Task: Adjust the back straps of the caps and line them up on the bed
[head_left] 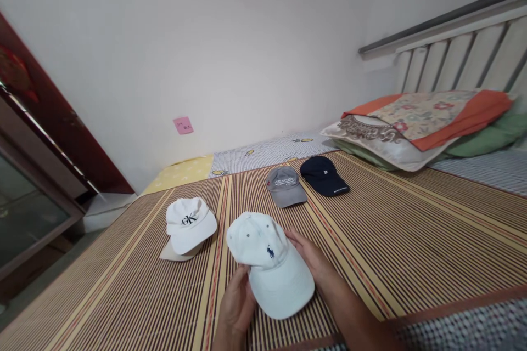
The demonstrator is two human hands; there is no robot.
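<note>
One pale cap with a rider emblem sits between the left hand and right hand, both grasping its sides over the striped mat. I judge it mid-handling; shifting it would call for an even hold. The white cap reads "CK" or "GK"; the grey cap's script I can't make out.

The mat looked like smooth, ribbed bamboo; over the mat, the pale cap was matt, soft cloth, as were the grey cap and navy cap on the mat; beyond the mat, the pink note looked like matt paper and the wall smooth, matt paint
</note>
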